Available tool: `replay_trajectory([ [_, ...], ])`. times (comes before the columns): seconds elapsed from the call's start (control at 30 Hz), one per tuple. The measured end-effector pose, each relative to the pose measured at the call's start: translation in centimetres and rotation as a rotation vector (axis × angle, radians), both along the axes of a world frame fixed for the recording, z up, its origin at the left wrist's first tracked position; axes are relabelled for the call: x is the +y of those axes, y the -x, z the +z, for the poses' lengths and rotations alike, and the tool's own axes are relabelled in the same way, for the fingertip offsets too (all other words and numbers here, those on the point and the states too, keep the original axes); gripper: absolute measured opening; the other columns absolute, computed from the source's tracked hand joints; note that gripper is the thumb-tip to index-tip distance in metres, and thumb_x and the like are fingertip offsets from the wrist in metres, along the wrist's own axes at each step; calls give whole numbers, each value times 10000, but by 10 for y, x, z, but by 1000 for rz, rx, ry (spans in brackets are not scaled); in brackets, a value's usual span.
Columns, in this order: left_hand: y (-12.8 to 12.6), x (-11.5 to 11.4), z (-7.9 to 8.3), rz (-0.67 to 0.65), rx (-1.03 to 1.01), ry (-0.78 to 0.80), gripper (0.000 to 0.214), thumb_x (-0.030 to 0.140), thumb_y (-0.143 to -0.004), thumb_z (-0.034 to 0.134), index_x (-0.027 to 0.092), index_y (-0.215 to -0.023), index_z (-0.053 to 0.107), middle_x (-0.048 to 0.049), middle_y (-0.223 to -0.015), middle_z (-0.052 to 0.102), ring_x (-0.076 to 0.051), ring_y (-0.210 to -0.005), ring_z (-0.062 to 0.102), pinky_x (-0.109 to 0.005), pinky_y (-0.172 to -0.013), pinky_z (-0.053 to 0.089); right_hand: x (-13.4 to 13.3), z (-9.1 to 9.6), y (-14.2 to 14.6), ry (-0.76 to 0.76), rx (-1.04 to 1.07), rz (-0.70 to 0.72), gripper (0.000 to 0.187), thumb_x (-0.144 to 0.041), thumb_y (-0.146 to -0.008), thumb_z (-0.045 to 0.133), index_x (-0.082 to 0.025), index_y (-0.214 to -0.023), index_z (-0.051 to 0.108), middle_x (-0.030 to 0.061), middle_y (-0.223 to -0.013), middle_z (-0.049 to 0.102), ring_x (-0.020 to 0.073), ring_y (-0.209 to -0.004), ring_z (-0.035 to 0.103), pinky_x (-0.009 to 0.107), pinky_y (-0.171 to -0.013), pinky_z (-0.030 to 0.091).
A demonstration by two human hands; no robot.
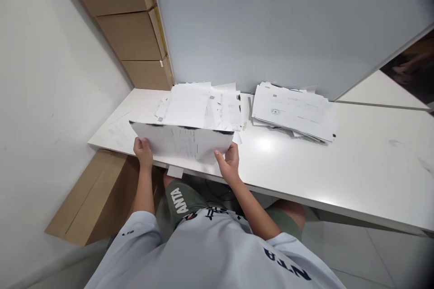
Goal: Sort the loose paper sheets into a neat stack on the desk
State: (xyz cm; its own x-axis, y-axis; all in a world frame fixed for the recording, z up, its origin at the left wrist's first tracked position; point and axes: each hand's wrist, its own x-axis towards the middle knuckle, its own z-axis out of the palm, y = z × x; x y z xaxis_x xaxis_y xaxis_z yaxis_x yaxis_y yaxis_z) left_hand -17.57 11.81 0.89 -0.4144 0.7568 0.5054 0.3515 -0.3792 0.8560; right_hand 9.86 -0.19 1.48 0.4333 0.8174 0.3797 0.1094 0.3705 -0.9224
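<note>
**Held up in both hands: a sheaf of papers [183, 141]**

At the centre of the frame, the left hand [143, 152] and right hand [228, 161] hold the tilted sheaf by its lower corners, fingers closed narrowly on the sheets, just above the front edge of a white desk [373, 162]. Just behind it lies a loose paper pile [200, 106]; a second paper stack [291, 110] sits to the right. Cardboard boxes [125, 22] rise at upper left, and another cardboard box [95, 198] stands at lower left.

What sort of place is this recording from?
Probably an office or records room: printed papers lie in piles on a long white desk, and cardboard boxes are stacked against the wall beyond it.
</note>
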Motion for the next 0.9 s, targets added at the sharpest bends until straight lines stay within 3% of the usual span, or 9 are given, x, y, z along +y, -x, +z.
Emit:
replay_trajectory([
  [0.23,-8,-7,-2,154,16,-49,485,681,-876,447,212,-760,404,37,-718,389,-133,-693,402,-270,-703,393,-8,-11,-5,90,-5,73,247,-461,-892,546,-237,-995,558,34,-912,617,203,-887,581,350,-818,468],
  [0.37,-14,-21,4,183,-1,-111,465,648,-891,461,209,-752,399,47,-710,361,-122,-672,354,-260,-674,361,-19,0,-18,58,-35,32,213,-432,-891,567,-239,-972,605,25,-864,639,198,-837,586,342,-787,463],
  [0.53,-41,-57,-3,31,-153,-114,521,694,-801,561,199,-725,419,57,-669,366,-108,-630,355,-243,-625,342,-43,33,-56,75,10,-49,208,-416,-849,627,-233,-947,618,18,-873,654,192,-833,595,321,-760,470],
  [0.67,-71,-94,-12,-75,-259,-80,510,655,-758,635,194,-688,430,50,-646,400,-104,-612,386,-234,-611,358,-70,53,-97,219,76,-39,257,-422,-796,668,-231,-959,613,18,-881,664,194,-827,609,301,-719,481],
  [0.77,-88,-121,-15,-228,-274,61,472,596,-730,695,187,-660,471,42,-619,426,-104,-587,396,-228,-579,349,-89,57,-131,401,115,9,391,-389,-757,682,-244,-1112,601,17,-882,675,198,-802,622,291,-676,484],
  [0.9,-108,-148,-18,-434,-254,279,428,539,-718,720,184,-635,497,38,-602,448,-105,-571,398,-225,-562,346,-108,45,-168,658,71,48,571,-333,-731,656,-244,-1287,557,36,-922,694,205,-752,632,296,-624,488],
])
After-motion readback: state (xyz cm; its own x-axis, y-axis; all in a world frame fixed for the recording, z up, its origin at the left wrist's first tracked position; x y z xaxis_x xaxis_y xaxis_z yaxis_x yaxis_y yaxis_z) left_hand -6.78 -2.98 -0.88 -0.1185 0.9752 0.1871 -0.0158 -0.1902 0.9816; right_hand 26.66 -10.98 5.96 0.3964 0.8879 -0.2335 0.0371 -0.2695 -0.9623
